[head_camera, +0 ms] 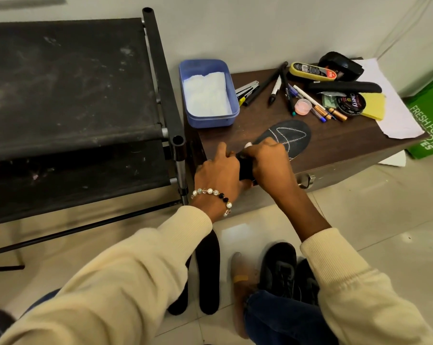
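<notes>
The left hand [218, 170] grips the dark insole [294, 139] at its heel; past that grip white looping lines (chalky) cross it; the right hand [267, 161] pinches a white stub [248, 145]

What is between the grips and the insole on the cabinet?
Nothing visible. The left grip holds the insole at its heel end, and the right grip presses white chalk onto it. The blue tub sits apart, behind.

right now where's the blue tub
In the head view the blue tub sits at the left end of the brown cabinet, beside the black rack, with the pens to its right.
</notes>
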